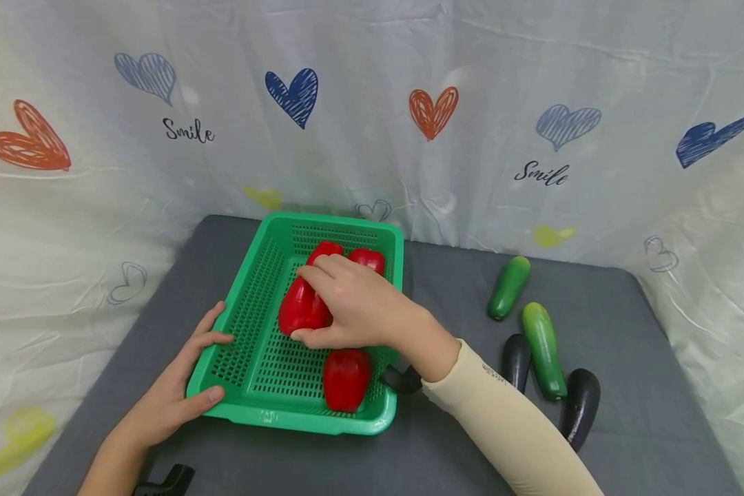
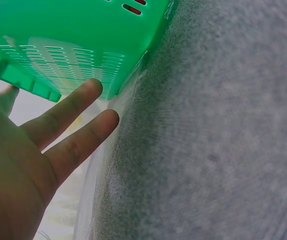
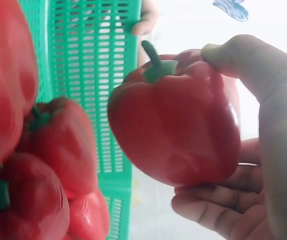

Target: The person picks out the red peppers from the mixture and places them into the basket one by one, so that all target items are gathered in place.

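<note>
My right hand [image 1: 356, 300] grips a red bell pepper [image 1: 302, 306] over the green basket [image 1: 248, 412]. In the right wrist view, this pepper [image 3: 176, 120] has a green stem, with my thumb at its top and my fingers underneath. Other red bell peppers lie in the basket, one near the front corner [image 1: 347, 380] and one at the back [image 1: 367, 259]. My left hand [image 1: 172, 386] rests on the basket's left rim, thumb and index finger reaching over it. Two of its fingers [image 2: 81, 142] stretch out straight below the rim in the left wrist view.
Right of the basket on the grey cloth lie two green zucchini, one farther back [image 1: 509, 288] and one nearer [image 1: 544, 351]. Two dark eggplants lie beside the nearer one, on its left [image 1: 517, 359] and right [image 1: 581, 406]. A white curtain [image 1: 359, 151] with hearts hangs behind.
</note>
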Tool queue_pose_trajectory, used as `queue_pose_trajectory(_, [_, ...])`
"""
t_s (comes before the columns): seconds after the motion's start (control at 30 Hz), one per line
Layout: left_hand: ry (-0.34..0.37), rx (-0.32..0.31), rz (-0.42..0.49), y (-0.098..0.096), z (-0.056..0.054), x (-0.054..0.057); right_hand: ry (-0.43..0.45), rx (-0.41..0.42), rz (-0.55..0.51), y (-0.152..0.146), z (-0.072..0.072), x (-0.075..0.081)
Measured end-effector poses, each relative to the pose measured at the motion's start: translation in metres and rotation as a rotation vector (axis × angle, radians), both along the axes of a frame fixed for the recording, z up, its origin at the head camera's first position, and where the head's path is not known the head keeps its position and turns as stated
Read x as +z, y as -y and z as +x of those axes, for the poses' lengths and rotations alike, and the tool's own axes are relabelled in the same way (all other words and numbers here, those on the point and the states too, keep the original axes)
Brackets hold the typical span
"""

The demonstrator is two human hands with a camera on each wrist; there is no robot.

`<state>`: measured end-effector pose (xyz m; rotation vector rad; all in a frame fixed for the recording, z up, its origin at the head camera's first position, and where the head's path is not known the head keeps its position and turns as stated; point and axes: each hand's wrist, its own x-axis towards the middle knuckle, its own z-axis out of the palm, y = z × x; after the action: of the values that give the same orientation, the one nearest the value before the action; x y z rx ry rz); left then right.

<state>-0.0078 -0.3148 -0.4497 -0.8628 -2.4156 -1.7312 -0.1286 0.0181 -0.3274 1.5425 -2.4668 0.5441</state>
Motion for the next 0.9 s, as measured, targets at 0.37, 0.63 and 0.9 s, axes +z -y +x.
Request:
queue_pose_trajectory(0.37, [0.031, 0.032, -0.028, -0.001, 0.0, 0.001, 0.235, -0.071, 0.25, 0.014, 0.009, -0.001])
queue_pose_trajectory(0.63, [0.031, 0.029, -0.026, 0.001, 0.0, 0.0, 0.21, -0.041, 0.312, 0.025, 0.017, -0.005])
queue_pose_trajectory(0.9, [0.03, 0.019, -0.01, 0.0, -0.001, 0.0, 0.204, -0.017, 0.369, 0.034, 0.02, -0.014])
